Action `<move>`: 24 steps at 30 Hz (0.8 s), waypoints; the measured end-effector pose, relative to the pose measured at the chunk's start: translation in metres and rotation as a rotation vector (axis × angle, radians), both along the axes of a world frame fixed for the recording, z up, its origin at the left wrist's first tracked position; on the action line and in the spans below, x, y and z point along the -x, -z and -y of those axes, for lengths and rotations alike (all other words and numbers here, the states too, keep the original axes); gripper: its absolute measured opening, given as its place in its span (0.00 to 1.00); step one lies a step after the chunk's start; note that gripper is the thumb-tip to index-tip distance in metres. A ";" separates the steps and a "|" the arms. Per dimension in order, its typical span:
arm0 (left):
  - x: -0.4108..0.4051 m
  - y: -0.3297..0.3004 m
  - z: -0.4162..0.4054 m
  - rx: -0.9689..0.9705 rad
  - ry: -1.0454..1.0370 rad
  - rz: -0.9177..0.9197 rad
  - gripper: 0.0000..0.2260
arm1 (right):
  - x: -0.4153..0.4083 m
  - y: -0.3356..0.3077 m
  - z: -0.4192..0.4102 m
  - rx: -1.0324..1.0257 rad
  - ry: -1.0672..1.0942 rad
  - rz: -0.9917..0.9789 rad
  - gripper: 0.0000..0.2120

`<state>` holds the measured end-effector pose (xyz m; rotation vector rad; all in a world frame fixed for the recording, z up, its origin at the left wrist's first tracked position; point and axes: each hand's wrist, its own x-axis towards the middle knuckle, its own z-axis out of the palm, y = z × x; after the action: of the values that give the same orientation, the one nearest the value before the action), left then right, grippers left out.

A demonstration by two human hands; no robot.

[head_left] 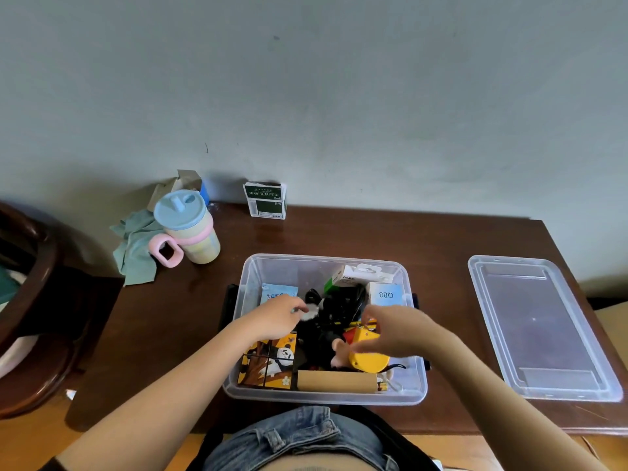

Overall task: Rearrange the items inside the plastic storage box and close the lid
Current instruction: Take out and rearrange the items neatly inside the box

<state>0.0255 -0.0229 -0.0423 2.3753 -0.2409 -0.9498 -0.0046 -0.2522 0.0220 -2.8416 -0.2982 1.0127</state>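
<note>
I see the table (373, 239) w/ the clear storage box (323, 266) at centre, open. Its lid (540, 328) lies flat at 3 o'clock, well apart from the box. Inside: panda box (268, 365) at 7 o'clock, cardboard tube (336, 380) along the near wall, white Q88 box (385, 294) at 1 o'clock. My right hand (397, 334) has its fingers curled on a yellow tape measure (368, 358). My left hand (278, 317) pinches a small white item (311, 312), can't tell what. Pastel cup (190, 226) at 10 o'clock.
</note>
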 end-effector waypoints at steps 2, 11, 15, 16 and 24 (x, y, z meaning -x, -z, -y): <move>0.000 -0.004 0.004 0.063 -0.013 -0.008 0.15 | 0.007 0.006 -0.003 -0.023 -0.008 -0.009 0.32; 0.005 -0.014 0.020 0.125 0.263 -0.134 0.23 | -0.012 -0.004 0.003 -0.183 0.137 -0.137 0.24; 0.010 -0.007 0.039 0.046 0.363 -0.091 0.34 | -0.021 -0.015 0.009 -0.070 0.091 -0.098 0.24; 0.012 -0.005 0.043 0.043 0.363 -0.077 0.34 | -0.023 -0.017 0.009 -0.048 0.096 -0.086 0.23; 0.008 -0.018 0.039 0.258 0.145 -0.075 0.22 | -0.029 -0.033 0.030 0.010 0.146 -0.144 0.22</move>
<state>0.0179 -0.0622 -0.0243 2.1045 -0.4822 -1.0062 0.0240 -0.2821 0.0552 -2.7331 -0.0711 1.1816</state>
